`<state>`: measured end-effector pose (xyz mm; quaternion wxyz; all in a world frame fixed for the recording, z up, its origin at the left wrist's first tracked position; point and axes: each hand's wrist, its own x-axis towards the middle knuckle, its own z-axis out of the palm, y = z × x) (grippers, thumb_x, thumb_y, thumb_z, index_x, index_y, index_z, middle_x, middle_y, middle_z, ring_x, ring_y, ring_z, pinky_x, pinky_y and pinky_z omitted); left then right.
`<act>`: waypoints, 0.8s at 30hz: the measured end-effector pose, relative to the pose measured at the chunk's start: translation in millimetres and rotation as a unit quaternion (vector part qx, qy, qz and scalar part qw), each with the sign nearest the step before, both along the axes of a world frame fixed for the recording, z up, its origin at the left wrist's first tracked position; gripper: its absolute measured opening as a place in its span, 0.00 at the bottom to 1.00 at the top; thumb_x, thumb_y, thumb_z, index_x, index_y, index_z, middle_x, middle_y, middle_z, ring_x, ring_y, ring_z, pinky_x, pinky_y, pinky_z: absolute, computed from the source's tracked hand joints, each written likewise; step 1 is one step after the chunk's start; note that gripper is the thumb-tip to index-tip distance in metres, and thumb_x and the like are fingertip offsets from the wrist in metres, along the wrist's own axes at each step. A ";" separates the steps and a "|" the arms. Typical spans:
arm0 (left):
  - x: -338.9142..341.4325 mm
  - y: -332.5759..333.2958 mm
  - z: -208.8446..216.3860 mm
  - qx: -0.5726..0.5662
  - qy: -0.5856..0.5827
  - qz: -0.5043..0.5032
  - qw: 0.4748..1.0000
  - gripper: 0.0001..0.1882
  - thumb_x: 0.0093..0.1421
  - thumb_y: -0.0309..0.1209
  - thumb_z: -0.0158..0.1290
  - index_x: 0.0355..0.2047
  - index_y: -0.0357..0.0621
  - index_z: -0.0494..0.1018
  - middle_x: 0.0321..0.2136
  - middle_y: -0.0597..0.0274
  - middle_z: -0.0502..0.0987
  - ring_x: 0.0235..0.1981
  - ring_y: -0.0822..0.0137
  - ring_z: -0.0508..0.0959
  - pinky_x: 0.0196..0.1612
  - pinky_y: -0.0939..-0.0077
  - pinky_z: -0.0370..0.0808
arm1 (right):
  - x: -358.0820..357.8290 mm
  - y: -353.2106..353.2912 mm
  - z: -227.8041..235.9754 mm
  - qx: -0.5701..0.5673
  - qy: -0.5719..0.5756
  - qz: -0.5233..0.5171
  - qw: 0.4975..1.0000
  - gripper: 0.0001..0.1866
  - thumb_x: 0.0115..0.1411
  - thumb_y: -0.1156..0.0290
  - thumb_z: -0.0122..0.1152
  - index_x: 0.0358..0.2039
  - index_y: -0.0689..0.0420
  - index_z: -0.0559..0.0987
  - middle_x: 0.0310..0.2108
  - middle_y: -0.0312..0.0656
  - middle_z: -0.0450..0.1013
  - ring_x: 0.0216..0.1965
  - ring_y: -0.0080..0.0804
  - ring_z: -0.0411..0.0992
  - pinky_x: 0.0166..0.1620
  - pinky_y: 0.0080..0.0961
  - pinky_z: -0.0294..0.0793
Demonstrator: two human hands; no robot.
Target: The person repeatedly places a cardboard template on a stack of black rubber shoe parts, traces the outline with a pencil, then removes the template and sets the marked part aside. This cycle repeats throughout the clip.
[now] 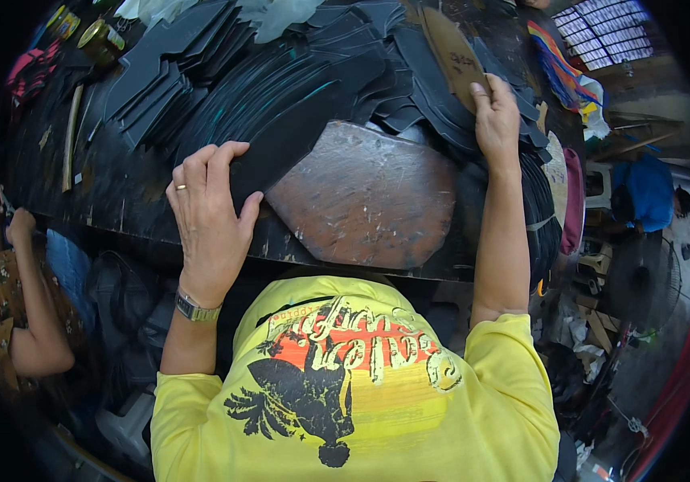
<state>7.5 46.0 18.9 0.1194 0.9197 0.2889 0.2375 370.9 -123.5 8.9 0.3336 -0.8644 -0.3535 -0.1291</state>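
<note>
My left hand (pixel 212 197), with a ring and a wristwatch, grips the near end of a dark, curved, flat cut piece (pixel 287 140) between thumb and curled fingers. This piece lies against a fanned row of similar dark pieces (pixel 236 100), some with teal edges. On the right, my right hand (pixel 496 116) pinches a long brown template (pixel 451 55) marked with dark writing, its thumb on top. The template is held over more stacked dark pieces (pixel 425 76). Between my hands lies a worn reddish-brown board (pixel 373 197) at the table's near edge.
Stacks of dark pieces (pixel 152 96) cover the far table. A wooden stick (pixel 71 136) and a tin can (pixel 101 40) sit at left. Another person (pixel 27 313) works on the left with hands raised; someone in blue (pixel 642 193) is at right, near a fan (pixel 646 269).
</note>
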 end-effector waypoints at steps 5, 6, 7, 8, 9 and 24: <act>0.3 -2.2 1.8 0.030 -0.014 -0.004 0.999 0.29 0.47 0.23 0.71 0.50 0.51 0.74 0.48 0.62 0.71 0.55 0.56 0.70 0.60 0.56 0.63 | -20.0 -27.2 14.0 0.144 0.072 0.022 0.987 0.10 0.69 0.73 0.60 0.47 0.61 0.82 0.44 0.42 0.79 0.47 0.35 0.75 0.55 0.28 0.71; 0.9 -4.1 2.3 0.050 -0.014 -0.010 0.999 0.28 0.47 0.23 0.71 0.48 0.51 0.75 0.47 0.63 0.71 0.54 0.56 0.70 0.59 0.56 0.63 | -25.9 -37.2 16.8 0.214 0.173 0.048 0.960 0.10 0.70 0.73 0.59 0.47 0.63 0.82 0.46 0.41 0.79 0.48 0.30 0.75 0.56 0.24 0.70; 0.2 -6.6 3.6 0.063 -0.013 -0.019 0.998 0.21 0.47 0.23 0.70 0.42 0.52 0.78 0.46 0.67 0.72 0.55 0.58 0.71 0.59 0.56 0.62 | -31.4 -47.9 18.8 0.244 0.209 0.048 0.946 0.11 0.70 0.76 0.59 0.50 0.66 0.80 0.49 0.41 0.78 0.50 0.24 0.75 0.57 0.20 0.70; -0.4 -9.7 5.3 0.065 -0.020 -0.032 0.997 0.20 0.47 0.23 0.70 0.40 0.52 0.78 0.47 0.67 0.73 0.55 0.59 0.71 0.59 0.56 0.61 | -36.3 -57.9 19.0 0.280 0.219 0.041 0.934 0.12 0.69 0.76 0.60 0.51 0.66 0.79 0.49 0.41 0.78 0.50 0.24 0.75 0.57 0.21 0.70; -1.5 -12.9 7.7 0.067 -0.026 -0.044 0.996 0.18 0.48 0.23 0.70 0.39 0.52 0.79 0.48 0.67 0.73 0.56 0.59 0.71 0.59 0.56 0.61 | -40.7 -67.8 18.0 0.319 0.227 0.047 0.919 0.13 0.69 0.77 0.60 0.52 0.66 0.79 0.48 0.41 0.78 0.50 0.25 0.76 0.57 0.22 0.71; 81.8 -25.2 1.9 -0.113 0.072 -0.280 0.951 0.10 0.62 0.33 0.62 0.43 0.46 0.82 0.33 0.56 0.80 0.38 0.53 0.81 0.42 0.62 0.76 | -98.8 -112.1 11.8 0.465 0.503 0.154 0.712 0.20 0.64 0.77 0.59 0.58 0.60 0.77 0.53 0.41 0.78 0.53 0.32 0.78 0.57 0.31 0.79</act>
